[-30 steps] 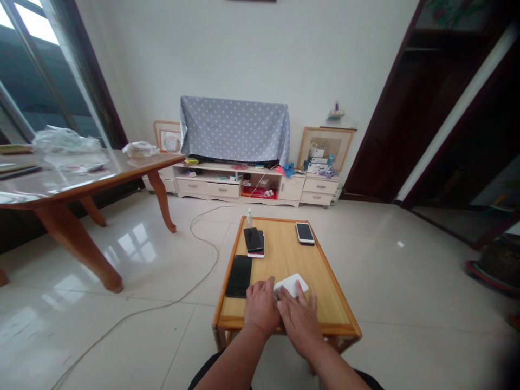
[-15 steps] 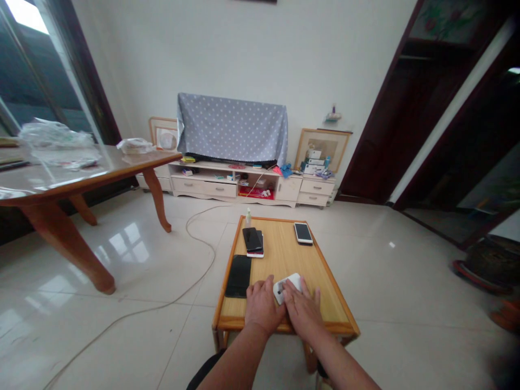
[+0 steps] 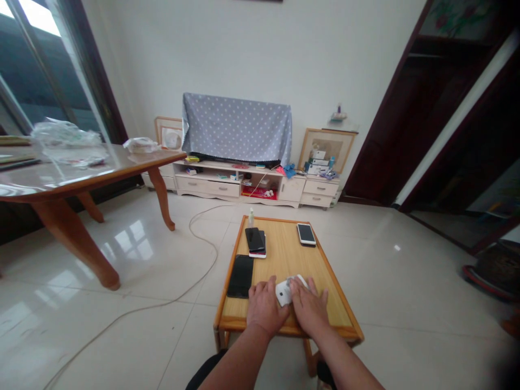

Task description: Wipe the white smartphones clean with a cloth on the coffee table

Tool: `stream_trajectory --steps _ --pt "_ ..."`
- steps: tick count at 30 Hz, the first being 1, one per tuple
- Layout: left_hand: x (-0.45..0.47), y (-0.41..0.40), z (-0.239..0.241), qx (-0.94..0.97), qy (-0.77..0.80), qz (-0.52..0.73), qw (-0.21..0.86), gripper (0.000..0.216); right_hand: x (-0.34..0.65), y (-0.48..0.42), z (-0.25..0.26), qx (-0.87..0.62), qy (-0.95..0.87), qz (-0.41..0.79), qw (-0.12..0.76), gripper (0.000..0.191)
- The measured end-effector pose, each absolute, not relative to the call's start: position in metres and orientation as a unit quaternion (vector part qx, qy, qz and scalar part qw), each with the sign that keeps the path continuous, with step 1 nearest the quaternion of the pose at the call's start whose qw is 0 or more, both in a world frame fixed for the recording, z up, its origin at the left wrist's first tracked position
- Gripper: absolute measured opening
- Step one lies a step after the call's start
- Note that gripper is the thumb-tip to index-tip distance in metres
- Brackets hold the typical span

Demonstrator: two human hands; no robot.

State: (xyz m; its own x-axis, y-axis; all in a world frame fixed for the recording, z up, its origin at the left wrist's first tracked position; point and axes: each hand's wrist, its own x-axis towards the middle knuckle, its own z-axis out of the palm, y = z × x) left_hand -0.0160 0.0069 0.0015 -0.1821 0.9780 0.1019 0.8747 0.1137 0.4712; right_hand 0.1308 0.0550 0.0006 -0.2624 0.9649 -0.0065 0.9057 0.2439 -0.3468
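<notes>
White phone [image 3: 282, 294] was at the near end of the desk [image 3: 286, 238], partly under the right hand [image 3: 311, 307], whose fingers were spread across it; the left hand [image 3: 266, 306] sat at its left side, its grip impossible to tell. Just left of the left hand lay a black tablet [image 3: 241, 276], with stacked phones [image 3: 255, 240] farther beyond.

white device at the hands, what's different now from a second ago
The right hand has shifted a little to the right across the white device, baring the end with a dark mark beside the left hand. Whether the device itself moved is hard to tell, as it is partly covered. The dark tablet, stacked phones and small bottle stayed put.
</notes>
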Motion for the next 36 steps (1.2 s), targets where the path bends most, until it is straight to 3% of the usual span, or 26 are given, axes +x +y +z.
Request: stream_trajectory --steps 5,11,18,24,29,36 --pt "-0.015 0.008 0.003 0.619 0.744 0.221 0.121 0.058 0.12 0.049 0.001 -0.502 -0.849 0.144 0.082 0.052" --pt "-0.014 0.008 0.004 0.627 0.739 0.216 0.12 0.08 0.136 0.081 0.001 -0.622 -0.77 0.118 0.078 0.06" --pt "-0.012 0.009 0.008 0.621 0.749 0.199 0.12 0.063 0.134 0.047 -0.009 -0.526 -0.84 0.09 0.098 0.053" --pt "-0.011 0.01 0.003 0.624 0.745 0.208 0.107 0.074 0.147 0.048 -0.001 -0.61 -0.78 0.125 0.068 0.055" --pt "-0.013 0.012 -0.003 0.637 0.734 0.21 0.108 0.069 0.143 0.03 -0.005 -0.52 -0.84 0.127 0.082 0.052" --pt "-0.01 0.01 0.004 0.63 0.745 0.192 0.108 0.071 0.16 0.043 -0.012 -0.647 -0.747 0.125 0.089 0.059"
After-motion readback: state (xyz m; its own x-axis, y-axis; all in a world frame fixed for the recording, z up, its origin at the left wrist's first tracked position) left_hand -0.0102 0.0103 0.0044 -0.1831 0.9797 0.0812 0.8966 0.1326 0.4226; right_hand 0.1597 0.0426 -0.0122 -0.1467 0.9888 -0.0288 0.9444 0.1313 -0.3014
